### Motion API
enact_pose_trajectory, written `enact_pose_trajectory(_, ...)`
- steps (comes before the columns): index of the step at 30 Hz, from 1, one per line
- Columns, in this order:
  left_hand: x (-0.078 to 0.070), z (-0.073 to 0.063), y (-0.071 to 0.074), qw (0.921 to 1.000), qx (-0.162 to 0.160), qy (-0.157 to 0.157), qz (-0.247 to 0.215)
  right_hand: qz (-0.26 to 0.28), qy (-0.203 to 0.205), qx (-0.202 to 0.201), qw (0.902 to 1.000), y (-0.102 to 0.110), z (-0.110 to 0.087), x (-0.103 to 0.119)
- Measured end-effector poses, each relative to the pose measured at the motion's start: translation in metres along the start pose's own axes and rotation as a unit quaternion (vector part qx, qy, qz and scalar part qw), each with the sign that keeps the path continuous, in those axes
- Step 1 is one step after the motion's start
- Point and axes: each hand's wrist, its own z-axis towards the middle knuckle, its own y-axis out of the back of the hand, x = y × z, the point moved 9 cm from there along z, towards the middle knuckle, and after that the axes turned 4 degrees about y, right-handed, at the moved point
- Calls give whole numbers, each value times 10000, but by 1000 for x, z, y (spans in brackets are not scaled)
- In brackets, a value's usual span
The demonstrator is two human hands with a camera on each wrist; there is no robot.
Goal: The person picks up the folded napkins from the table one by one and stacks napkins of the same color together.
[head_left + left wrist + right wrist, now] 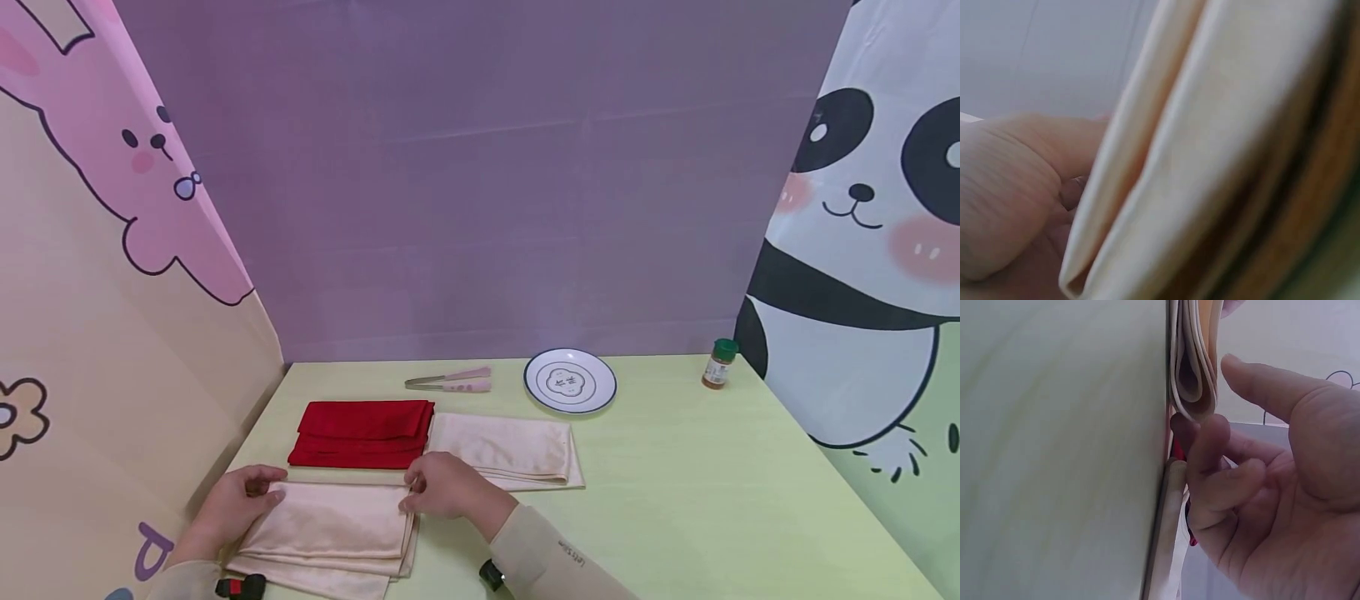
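Both hands (442, 490) at partly cropped cloth (330, 521)

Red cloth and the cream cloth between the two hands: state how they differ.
Colour: the red cloth is deep red, while the cream cloth is pale. Place: the red cloth lies farther back; the cream cloth lies nearer the person. Handling: the left hand and right hand are at the cream cloth's far corners, while neither holds the red cloth. Shared: both are folded in layers on the table.

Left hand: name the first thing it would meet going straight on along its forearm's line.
Likely the red folded cloth, ahead of the left hand; height is hard to judge.
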Motion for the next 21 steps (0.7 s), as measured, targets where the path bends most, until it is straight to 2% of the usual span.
enact_pose_trajectory(8, -1, -1, -1, 10000, -1, -31, 17, -241, -28, 40, 9997, -3, 1, -2)
enact_pose_trajectory(13, -3, -2, -1, 10000, -40, -62, 50, -126, -103, 48, 9999, -4, 0, -3)
enact_pose_trajectory(21, -5, -3, -1, 9994, -41, -213, -256, 69, -27, -27, 10000, -4, 1, -7)
